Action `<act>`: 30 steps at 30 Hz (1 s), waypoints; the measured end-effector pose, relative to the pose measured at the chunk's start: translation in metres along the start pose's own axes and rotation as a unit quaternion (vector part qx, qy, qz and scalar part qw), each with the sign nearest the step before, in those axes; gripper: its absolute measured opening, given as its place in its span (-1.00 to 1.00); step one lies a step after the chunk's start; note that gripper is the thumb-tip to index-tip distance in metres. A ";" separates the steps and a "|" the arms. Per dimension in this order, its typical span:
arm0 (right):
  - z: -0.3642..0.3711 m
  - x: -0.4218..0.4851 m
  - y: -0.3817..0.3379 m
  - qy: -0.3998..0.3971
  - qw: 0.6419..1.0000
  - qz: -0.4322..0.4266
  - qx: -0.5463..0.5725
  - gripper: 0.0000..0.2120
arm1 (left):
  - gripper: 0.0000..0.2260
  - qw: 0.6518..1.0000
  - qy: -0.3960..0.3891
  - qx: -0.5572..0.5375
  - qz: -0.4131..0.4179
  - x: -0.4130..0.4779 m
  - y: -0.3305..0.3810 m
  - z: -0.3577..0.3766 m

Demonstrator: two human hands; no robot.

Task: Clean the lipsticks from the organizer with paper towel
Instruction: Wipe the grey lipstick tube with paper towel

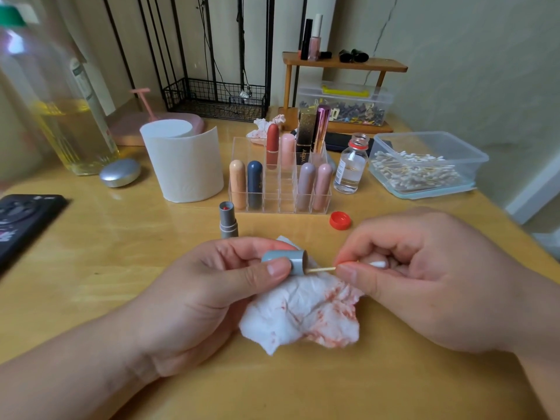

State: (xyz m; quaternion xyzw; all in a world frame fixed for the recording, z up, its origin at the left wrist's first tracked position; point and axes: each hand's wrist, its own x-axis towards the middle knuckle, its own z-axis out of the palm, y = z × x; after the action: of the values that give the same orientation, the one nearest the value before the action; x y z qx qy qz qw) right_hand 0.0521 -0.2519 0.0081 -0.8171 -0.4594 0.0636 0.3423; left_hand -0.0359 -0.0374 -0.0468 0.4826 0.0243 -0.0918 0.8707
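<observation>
Fingers (pixel 242 253) and thumb of the left hand (pixel 200 292) grip a grey lipstick cap (pixel 285 259), its open end turned to the right. The right hand (pixel 424 277) pinches a cotton swab (pixel 321 269) between thumb and fingertips (pixel 357 277), and the swab's far tip sits inside the cap's mouth. Beneath both lies a crumpled paper towel (pixel 303 313) with red stains, on the worktop (pixel 121 253) and partly under the left hand. The uncapped grey lipstick (pixel 228 221) stands upright just beside the front left corner of the clear organizer (pixel 278 201), which holds several other lipsticks upright. A red bottle cap (pixel 340 220) lies near its front right corner.
</observation>
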 end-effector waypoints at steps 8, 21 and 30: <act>-0.004 0.000 -0.003 -0.011 1.000 -0.022 0.014 -0.88 | -0.74 1.000 -0.010 0.009 0.007 0.001 0.000 -0.001; -0.002 0.001 -0.002 -0.046 0.997 0.060 0.016 -0.86 | -0.73 1.000 -0.014 0.009 0.007 0.000 0.001 -0.002; -0.001 0.001 -0.003 -0.017 1.000 0.012 -0.013 -0.82 | -0.78 0.999 -0.001 0.037 -0.003 0.000 0.001 0.002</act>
State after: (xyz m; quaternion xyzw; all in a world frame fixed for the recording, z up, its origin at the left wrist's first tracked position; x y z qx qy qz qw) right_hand 0.0509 -0.2508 0.0109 -0.8256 -0.4562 0.0756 0.3233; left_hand -0.0356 -0.0388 -0.0444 0.5139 0.0211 -0.0955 0.8523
